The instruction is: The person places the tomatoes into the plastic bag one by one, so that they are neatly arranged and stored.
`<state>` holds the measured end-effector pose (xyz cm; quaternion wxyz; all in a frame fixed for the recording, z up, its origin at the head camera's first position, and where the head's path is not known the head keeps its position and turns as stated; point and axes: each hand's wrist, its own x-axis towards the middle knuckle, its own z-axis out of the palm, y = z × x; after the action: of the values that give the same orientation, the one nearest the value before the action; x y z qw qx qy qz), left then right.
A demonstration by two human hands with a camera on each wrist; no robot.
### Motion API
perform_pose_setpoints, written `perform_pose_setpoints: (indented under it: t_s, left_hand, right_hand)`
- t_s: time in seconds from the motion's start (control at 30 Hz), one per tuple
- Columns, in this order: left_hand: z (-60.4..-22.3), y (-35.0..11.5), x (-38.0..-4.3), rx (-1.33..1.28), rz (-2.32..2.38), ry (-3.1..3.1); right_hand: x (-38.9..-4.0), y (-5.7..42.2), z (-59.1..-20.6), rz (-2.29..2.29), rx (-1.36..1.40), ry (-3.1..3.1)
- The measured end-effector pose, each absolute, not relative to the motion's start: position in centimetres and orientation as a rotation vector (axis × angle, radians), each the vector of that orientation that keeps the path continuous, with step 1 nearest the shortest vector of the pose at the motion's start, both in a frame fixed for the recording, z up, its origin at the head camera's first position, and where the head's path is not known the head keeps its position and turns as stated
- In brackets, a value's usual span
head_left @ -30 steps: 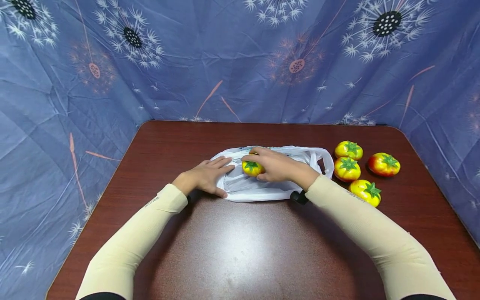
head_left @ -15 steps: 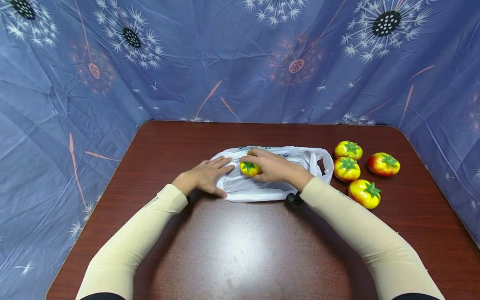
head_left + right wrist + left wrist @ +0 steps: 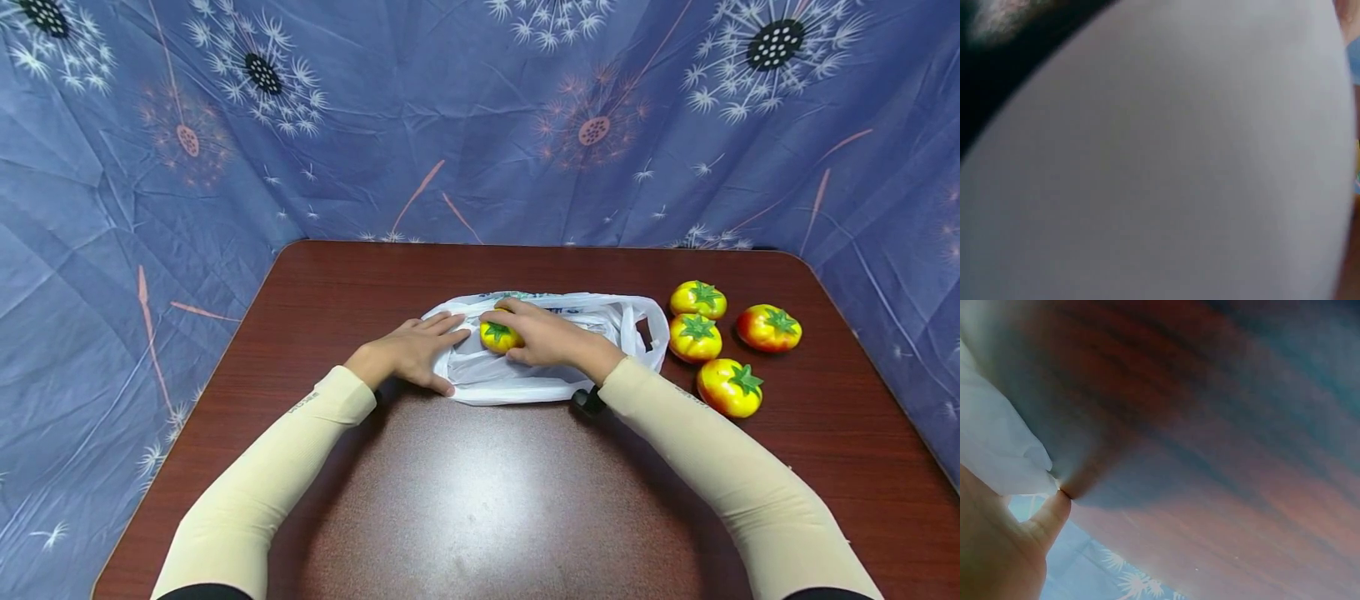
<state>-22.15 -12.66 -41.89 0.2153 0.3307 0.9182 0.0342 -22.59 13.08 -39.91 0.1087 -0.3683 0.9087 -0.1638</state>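
A white plastic bag [image 3: 517,390] lies flat on the table in the head view, its mouth spread wide. My left hand [image 3: 408,352] rests with fingers spread on the bag's left edge; in the left wrist view its thumb [image 3: 1054,515] touches the white plastic. Over the bag's opening, my right hand [image 3: 551,333] grips a yellow-red tomato [image 3: 495,335] with a green star-shaped top, fingers at its far side and thumb at its near side. Blurred white plastic [image 3: 1166,162] fills most of the right wrist view, hiding that hand's work.
Several more yellow-red tomatoes sit right of the bag, among them a front one [image 3: 726,390] and a redder one [image 3: 768,328]. The bag's handle loop [image 3: 657,325] reaches near them. Blue patterned cloth [image 3: 480,125] hangs behind the brown table [image 3: 480,500].
My right hand and the tomato in it have shifted slightly left over the bag, mostly between one second and half a second ago. The left hand has stayed put.
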Motion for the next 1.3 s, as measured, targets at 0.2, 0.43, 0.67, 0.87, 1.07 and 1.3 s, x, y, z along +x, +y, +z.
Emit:
perform_pose_setpoints:
  t_s: [0.2, 0.43, 0.67, 0.87, 1.07, 1.3]
  left_hand:
    - [-42.0, -12.7, -22.2, 0.914, 0.088, 2.552]
    - [-42.0, -12.7, -22.3, 0.91, 0.083, 2.555]
    - [-42.1, -12.7, -22.3, 0.912, 0.081, 2.555]
    - [-41.9, -12.7, -22.3, 0.901, 0.072, 2.559]
    - [-41.6, -12.6, -22.2, 0.899, 0.064, 2.562]
    - [-41.6, -12.5, -22.3, 0.892, 0.1, 2.542]
  right_hand:
    - [-22.8, 12.8, -40.3, -0.47, -1.08, 2.699]
    - [-23.3, 12.5, -41.0, -0.501, -1.09, 2.73]
    - [-23.3, 12.5, -41.3, -0.504, -1.07, 2.727]
    - [-23.3, 12.8, -41.4, -0.572, -1.106, 2.715]
    - [-23.3, 12.9, -41.4, -0.574, -1.099, 2.722]
    - [-23.3, 12.6, -41.5, -0.559, -1.092, 2.751]
